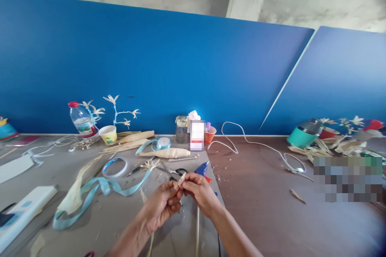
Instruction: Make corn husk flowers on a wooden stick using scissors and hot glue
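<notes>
My left hand (164,204) and my right hand (199,192) meet over the grey table. Both pinch a small pale strip, seemingly dried corn husk (182,178), whose pointed tip sticks up between the fingertips. Just beyond lie dark-handled scissors (181,171) and a blue glue gun (201,168) with an orange part. A pale husk flower (150,164) rests to the left, at the end of a light blue ribbon (105,185). Behind it is a thick husk bundle (169,153). A thin pale stick (198,229) lies below my right hand.
A white power strip (28,215), a ribbon roll (115,168) and a paper cup (107,135) with a flowered branch stand left. A glass jar (181,130) is at the back. A white cable (256,142) crosses the brown table toward a turquoise container (303,133) and husks.
</notes>
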`<state>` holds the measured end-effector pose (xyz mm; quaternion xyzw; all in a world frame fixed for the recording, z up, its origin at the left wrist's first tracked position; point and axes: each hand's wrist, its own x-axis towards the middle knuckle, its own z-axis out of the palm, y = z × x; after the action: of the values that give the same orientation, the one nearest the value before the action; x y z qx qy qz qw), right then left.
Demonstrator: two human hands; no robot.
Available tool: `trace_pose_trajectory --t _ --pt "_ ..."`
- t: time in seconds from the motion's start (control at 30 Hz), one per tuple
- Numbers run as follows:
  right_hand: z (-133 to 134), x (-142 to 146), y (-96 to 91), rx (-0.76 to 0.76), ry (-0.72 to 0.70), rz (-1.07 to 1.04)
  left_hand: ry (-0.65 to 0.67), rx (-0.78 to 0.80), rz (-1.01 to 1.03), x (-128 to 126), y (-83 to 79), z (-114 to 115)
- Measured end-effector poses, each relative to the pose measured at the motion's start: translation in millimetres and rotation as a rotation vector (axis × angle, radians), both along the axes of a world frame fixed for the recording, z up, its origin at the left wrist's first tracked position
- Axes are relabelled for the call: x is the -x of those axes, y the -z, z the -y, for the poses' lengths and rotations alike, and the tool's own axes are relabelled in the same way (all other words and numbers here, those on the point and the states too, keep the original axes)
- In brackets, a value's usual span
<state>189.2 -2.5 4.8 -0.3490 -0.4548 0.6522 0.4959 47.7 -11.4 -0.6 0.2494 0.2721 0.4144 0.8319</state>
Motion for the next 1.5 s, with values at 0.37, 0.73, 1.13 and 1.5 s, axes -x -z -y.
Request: trace_pose_trajectory --t 0.37,0.73,1.13,1.5 --pt "2 3 -4.6 0.003 0.009 -0.040 -0.023 -0.024 -0.003 1 -5.9 -1" --pt "1 3 -4.1 -0.054 0.030 0.036 -0.055 -0.021 -0.068 -1 -4.7 2" --pt "-1 5 4.0 -0.081 0.122 0.185 -0.221 -0.194 -0.242 -8 -2.0 3" --pt "6 18 2.5 -0.115 0.230 0.223 -0.381 -0.318 -0.459 -11 9.1 3"
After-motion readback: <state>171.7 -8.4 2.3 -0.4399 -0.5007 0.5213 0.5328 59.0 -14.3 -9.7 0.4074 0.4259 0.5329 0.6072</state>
